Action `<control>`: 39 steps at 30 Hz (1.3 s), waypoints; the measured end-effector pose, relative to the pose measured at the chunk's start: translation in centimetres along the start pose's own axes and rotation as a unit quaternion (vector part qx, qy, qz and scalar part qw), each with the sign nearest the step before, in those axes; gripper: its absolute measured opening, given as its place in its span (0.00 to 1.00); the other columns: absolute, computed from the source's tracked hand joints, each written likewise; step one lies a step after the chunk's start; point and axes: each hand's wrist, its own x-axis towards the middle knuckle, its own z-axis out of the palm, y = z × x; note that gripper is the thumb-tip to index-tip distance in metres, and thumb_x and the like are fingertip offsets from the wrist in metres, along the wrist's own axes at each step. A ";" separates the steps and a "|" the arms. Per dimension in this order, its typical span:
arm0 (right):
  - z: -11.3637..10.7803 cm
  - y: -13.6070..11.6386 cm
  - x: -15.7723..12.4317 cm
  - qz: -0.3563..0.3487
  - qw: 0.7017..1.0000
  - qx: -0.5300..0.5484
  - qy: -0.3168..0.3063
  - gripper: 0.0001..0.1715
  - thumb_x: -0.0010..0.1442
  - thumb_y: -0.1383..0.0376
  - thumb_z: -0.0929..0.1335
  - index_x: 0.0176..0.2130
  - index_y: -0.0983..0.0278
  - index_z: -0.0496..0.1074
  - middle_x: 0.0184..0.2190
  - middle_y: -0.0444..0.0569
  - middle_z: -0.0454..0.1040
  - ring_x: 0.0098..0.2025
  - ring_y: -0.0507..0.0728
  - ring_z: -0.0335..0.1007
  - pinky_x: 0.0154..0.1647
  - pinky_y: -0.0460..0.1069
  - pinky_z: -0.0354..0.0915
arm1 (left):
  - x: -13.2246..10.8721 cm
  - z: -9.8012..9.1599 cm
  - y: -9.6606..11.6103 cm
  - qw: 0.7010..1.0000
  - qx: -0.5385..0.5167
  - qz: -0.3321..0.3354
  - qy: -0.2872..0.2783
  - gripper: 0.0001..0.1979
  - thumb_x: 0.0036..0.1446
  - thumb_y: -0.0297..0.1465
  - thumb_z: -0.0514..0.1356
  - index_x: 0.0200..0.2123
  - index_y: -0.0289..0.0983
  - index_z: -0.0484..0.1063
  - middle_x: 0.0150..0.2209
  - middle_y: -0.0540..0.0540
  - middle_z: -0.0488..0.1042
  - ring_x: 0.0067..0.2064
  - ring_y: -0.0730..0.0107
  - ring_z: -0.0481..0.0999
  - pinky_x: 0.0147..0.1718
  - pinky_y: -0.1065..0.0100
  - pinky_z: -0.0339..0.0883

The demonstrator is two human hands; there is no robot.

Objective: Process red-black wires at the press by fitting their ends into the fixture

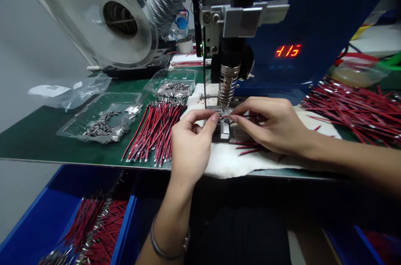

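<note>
My left hand [192,144] is closed in a pinch at the left of a small metal fixture [224,129]; what lies between its fingertips is too small and covered to make out. Facing it from the right, my right hand [274,125] pinches a thin red-and-black wire [224,117], whose end lies over the fixture. The fingertips of both hands are close together, just under the spring-wrapped tip [229,85] of a blue bench machine [282,71]. Below my right hand, several loose red-and-black wires [249,147] rest on a white cloth [227,165].
Left of my hands lies a bundle of red-and-black wires [156,131]. Two clear trays [70,125] hold small metal parts. A larger wire heap [357,108] is at right. A clear round hood [75,14] hangs upper left. Below the table edge is a blue bin [40,206] with wires.
</note>
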 end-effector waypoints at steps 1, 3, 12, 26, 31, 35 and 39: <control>0.0 0.1 0.0 -0.009 1.000 -0.007 0.002 0.04 0.65 0.67 0.70 0.38 0.65 0.77 0.32 0.45 0.79 0.29 0.51 0.72 0.30 0.47 0.65 | 0.0 -0.1 0.0 1.000 0.000 0.001 -0.001 0.06 0.56 0.36 0.70 0.35 0.40 0.82 0.36 0.46 0.81 0.36 0.69 0.79 0.34 0.74 0.69; 0.1 0.2 0.0 -0.024 0.999 -0.020 0.008 0.04 0.65 0.66 0.71 0.38 0.65 0.77 0.33 0.46 0.79 0.28 0.51 0.71 0.29 0.47 0.65 | 0.0 -0.1 0.0 1.000 0.003 0.000 -0.001 0.06 0.56 0.35 0.70 0.35 0.40 0.82 0.36 0.46 0.81 0.36 0.70 0.78 0.33 0.74 0.69; -0.4 0.4 0.3 -0.097 0.993 -0.064 0.017 0.03 0.65 0.69 0.70 0.39 0.65 0.77 0.32 0.49 0.81 0.29 0.53 0.75 0.28 0.48 0.66 | 0.0 -0.2 -0.1 1.000 -0.007 -0.001 0.001 0.10 0.56 0.39 0.70 0.35 0.38 0.82 0.32 0.45 0.79 0.34 0.70 0.75 0.30 0.74 0.66; -0.8 0.0 0.7 -0.062 0.997 -0.003 -0.034 0.07 0.66 0.69 0.68 0.39 0.61 0.77 0.33 0.47 0.81 0.31 0.55 0.77 0.28 0.49 0.68 | 0.0 -0.3 0.2 1.000 0.013 -0.002 -0.007 0.09 0.55 0.36 0.70 0.33 0.36 0.82 0.32 0.44 0.80 0.31 0.68 0.75 0.23 0.74 0.60; -1.1 0.1 0.9 -0.071 0.996 0.004 -0.050 0.08 0.66 0.70 0.67 0.39 0.61 0.77 0.33 0.47 0.81 0.30 0.54 0.76 0.28 0.49 0.67 | -0.1 -0.3 0.2 1.000 0.020 0.001 -0.009 0.10 0.56 0.38 0.69 0.34 0.37 0.83 0.33 0.44 0.80 0.32 0.69 0.74 0.23 0.74 0.60; -1.1 0.1 1.0 -0.074 0.996 0.009 -0.048 0.07 0.65 0.70 0.67 0.39 0.62 0.77 0.33 0.47 0.81 0.30 0.54 0.76 0.27 0.49 0.67 | -0.1 -0.2 0.2 1.000 0.019 0.004 -0.004 0.09 0.56 0.37 0.69 0.34 0.37 0.82 0.32 0.44 0.79 0.32 0.69 0.74 0.24 0.74 0.60; -1.1 0.0 0.9 -0.067 0.996 0.008 -0.054 0.08 0.65 0.70 0.67 0.38 0.62 0.77 0.33 0.47 0.81 0.30 0.54 0.77 0.27 0.49 0.67 | -0.1 -0.2 0.2 1.000 0.011 0.006 -0.004 0.09 0.56 0.37 0.70 0.33 0.37 0.82 0.32 0.44 0.79 0.31 0.69 0.73 0.23 0.73 0.60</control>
